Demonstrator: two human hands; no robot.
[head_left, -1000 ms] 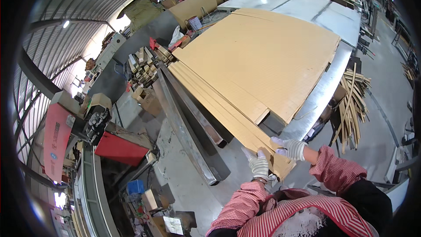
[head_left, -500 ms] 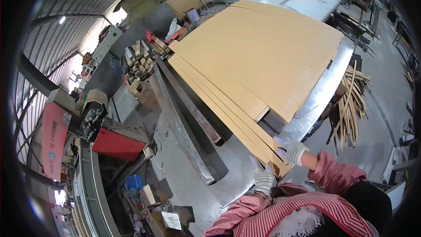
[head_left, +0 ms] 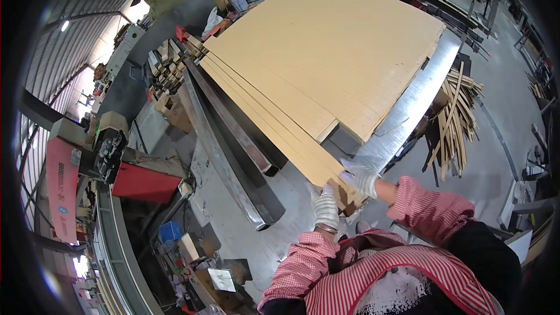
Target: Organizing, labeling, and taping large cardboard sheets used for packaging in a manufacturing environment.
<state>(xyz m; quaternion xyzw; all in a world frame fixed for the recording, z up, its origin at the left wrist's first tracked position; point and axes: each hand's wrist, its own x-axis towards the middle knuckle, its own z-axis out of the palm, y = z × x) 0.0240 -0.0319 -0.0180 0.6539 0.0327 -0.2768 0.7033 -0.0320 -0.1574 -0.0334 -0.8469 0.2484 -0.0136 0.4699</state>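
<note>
White knit gloves cover my left hand [head_left: 326, 207] and right hand [head_left: 361, 178]; red-checked sleeves, with a striped apron over a dark top.

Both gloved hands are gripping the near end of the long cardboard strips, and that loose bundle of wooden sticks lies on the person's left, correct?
Not quite. In the head view, the wooden sticks lie on the person's right. The left hand and right hand, both gloved, do grip the near end of the cardboard strips.

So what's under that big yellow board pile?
A shiny metal table pokes out beside the board pile. Both gloved hands, left hand and right hand, grip its near end. The rest underneath is hidden.
</note>
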